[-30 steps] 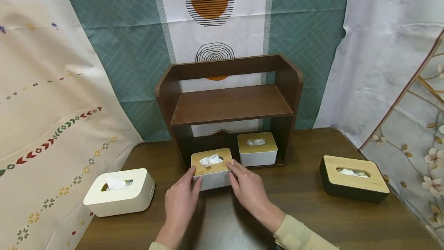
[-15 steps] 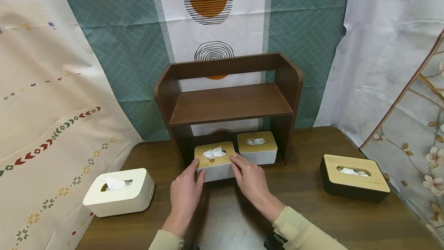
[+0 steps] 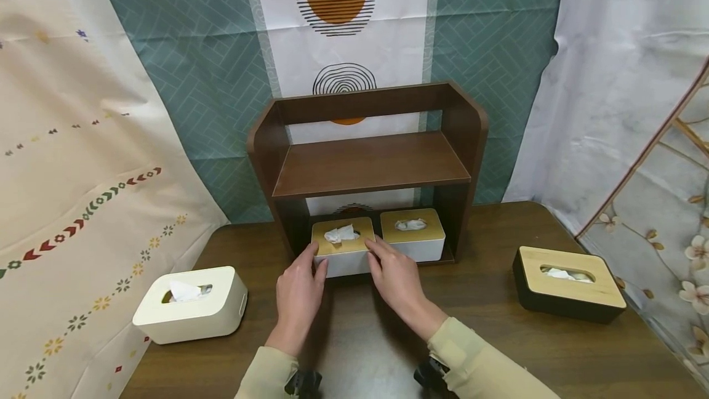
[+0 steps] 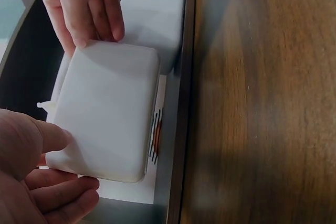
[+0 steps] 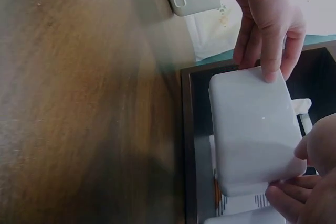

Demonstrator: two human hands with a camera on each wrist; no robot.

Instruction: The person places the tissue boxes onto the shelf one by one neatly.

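Note:
In the head view, a white tissue box (image 3: pixel 348 265) with a wood-look lid and a tuft of tissue is at the front of the dark brown shelf unit's lower compartment. My left hand (image 3: pixel 300 295) grips its left end, thumb on the front face. On the right end, my right hand (image 3: pixel 397 281) holds it the same way. Both wrist views show the box's plain white front (image 4: pixel 107 111) between the two hands, over the shelf's front edge (image 4: pixel 181 145). A second matching tissue box (image 3: pixel 414 250) stands inside the compartment, to the right.
The shelf unit (image 3: pixel 371 165) stands at the back of the wooden table (image 3: pixel 471 337), its upper board above the hands. A cream tissue box (image 3: pixel 191 319) lies left, and a black one with a wooden lid (image 3: pixel 570 285) lies right. Patterned cloths hang around.
Both hands have moved the held tissue box away from me and slightly right, into the lower compartment beside the second box. The other tissue boxes have stayed put.

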